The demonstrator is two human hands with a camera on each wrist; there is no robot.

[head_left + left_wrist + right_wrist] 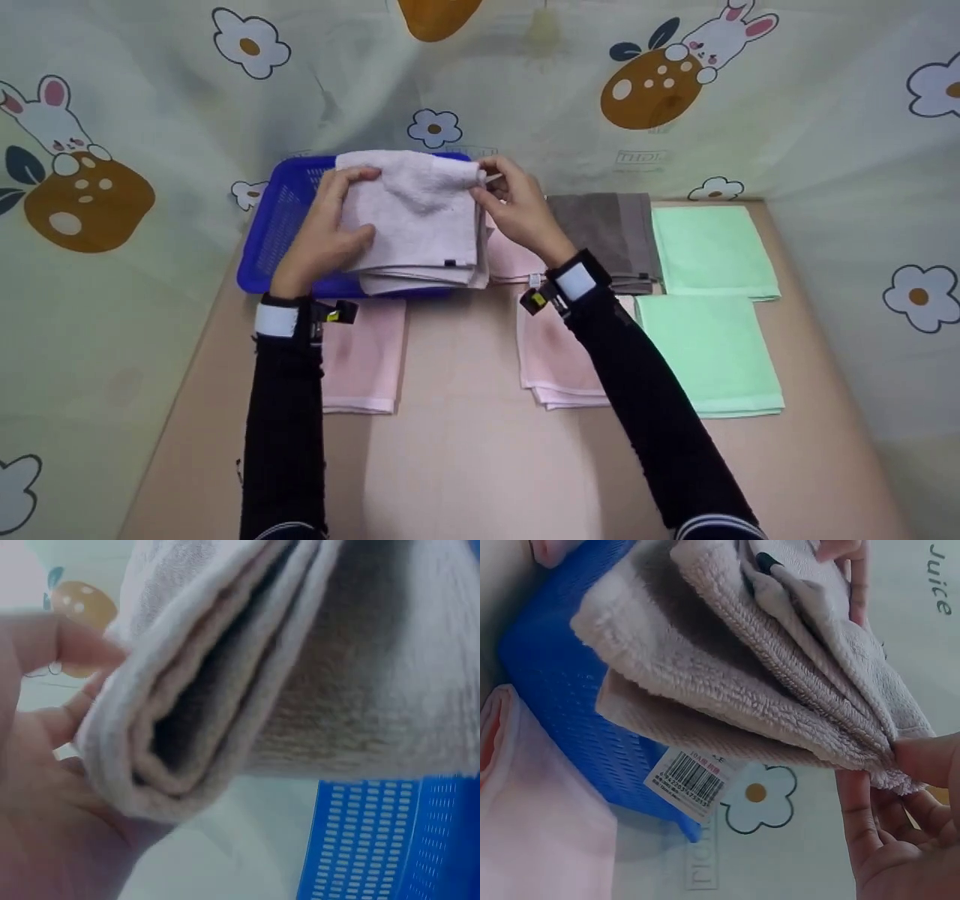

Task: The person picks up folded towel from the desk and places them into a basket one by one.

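Note:
A folded pale grey towel (412,217) is held up above the blue basket (266,240), its several layers showing along the lower edge. My left hand (322,232) grips its left side, at the rounded fold (142,795) seen in the left wrist view. With thumb and fingers my right hand (525,210) pinches the upper right corner, where the layers (877,765) bunch together in the right wrist view. A barcode tag (690,780) hangs below the towel, close to the basket's rim. A small dark label (450,263) sits near the towel's lower edge.
Pink folded towels lie at front left (364,360), front right (562,352) and beside the basket (514,255). A grey-brown towel (600,232) and two green towels (712,247) lie at right. A patterned sheet (525,90) hangs behind the table (465,450).

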